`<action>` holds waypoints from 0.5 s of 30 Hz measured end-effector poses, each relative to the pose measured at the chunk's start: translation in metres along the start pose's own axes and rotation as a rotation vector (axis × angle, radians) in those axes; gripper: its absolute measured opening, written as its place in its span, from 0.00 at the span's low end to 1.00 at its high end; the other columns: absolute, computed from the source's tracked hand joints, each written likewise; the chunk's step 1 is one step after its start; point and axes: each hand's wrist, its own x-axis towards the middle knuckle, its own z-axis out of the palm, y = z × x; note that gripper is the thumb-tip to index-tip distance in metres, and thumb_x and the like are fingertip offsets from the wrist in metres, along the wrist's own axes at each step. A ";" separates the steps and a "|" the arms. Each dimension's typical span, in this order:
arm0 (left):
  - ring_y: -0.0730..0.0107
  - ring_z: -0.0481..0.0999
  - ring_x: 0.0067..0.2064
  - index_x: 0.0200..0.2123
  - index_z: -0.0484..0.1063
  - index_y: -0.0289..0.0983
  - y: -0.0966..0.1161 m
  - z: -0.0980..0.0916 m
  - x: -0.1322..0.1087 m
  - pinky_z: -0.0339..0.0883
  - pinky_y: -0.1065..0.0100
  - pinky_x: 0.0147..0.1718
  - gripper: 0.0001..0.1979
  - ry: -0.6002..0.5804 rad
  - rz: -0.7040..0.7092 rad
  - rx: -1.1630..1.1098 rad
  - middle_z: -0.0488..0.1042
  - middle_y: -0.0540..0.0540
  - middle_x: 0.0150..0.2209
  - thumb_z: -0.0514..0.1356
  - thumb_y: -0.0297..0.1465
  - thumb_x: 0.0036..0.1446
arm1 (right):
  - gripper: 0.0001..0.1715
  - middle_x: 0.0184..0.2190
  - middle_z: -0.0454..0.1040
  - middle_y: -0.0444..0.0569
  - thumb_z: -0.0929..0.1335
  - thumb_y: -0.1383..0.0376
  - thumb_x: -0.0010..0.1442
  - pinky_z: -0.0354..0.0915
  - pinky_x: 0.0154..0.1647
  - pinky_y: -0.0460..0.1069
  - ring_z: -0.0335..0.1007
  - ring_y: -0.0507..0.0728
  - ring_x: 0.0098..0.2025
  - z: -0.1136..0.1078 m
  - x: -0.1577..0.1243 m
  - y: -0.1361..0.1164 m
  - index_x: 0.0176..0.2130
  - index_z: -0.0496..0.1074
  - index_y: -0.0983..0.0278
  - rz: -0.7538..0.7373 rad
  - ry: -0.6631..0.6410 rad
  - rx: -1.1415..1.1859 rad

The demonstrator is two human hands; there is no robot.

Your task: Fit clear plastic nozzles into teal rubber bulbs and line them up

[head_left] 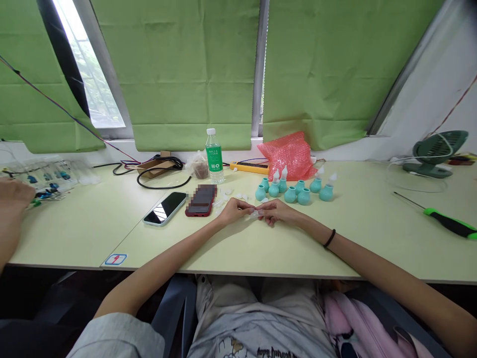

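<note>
My left hand (235, 211) and my right hand (278, 212) meet over the table, fingertips pinched on a small translucent white plastic piece (255, 214). Fingers cover much of it, so its full shape cannot be made out. Just beyond my right hand stand several small teal round bulbs (303, 197) with open necks. Some of them carry pointed translucent white tips (284, 172). More loose white plastic pieces (223, 198) lie beyond my left hand.
Left of my hands lie a dark red phone (201, 201) and a light-cased phone (166, 209). Behind stand a water bottle (215, 158) and pink bubble wrap (288, 156). A screwdriver (449, 222) and a green fan (434, 154) are right. Another person's hand (15, 209) shows far left.
</note>
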 end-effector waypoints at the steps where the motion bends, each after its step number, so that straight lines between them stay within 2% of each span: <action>1: 0.78 0.63 0.23 0.34 0.73 0.30 0.001 0.000 0.000 0.55 0.75 0.22 0.16 0.007 0.000 -0.008 0.73 0.45 0.26 0.56 0.35 0.44 | 0.21 0.24 0.68 0.48 0.68 0.57 0.45 0.62 0.18 0.42 0.61 0.45 0.18 0.000 0.000 0.000 0.37 0.69 0.68 -0.006 0.002 -0.007; 10: 0.77 0.65 0.24 0.36 0.72 0.29 0.009 0.002 -0.002 0.58 0.75 0.23 0.15 -0.010 -0.020 -0.037 0.73 0.45 0.25 0.55 0.30 0.44 | 0.23 0.26 0.69 0.48 0.66 0.55 0.45 0.62 0.17 0.42 0.61 0.44 0.17 0.002 0.000 0.001 0.38 0.69 0.66 -0.039 0.013 -0.084; 15: 0.74 0.69 0.28 0.36 0.72 0.31 0.011 0.004 -0.004 0.61 0.74 0.28 0.14 0.012 0.025 0.058 0.74 0.45 0.29 0.54 0.31 0.46 | 0.23 0.26 0.69 0.49 0.67 0.54 0.43 0.62 0.17 0.42 0.61 0.45 0.18 0.002 0.002 0.002 0.37 0.68 0.67 -0.023 0.035 -0.094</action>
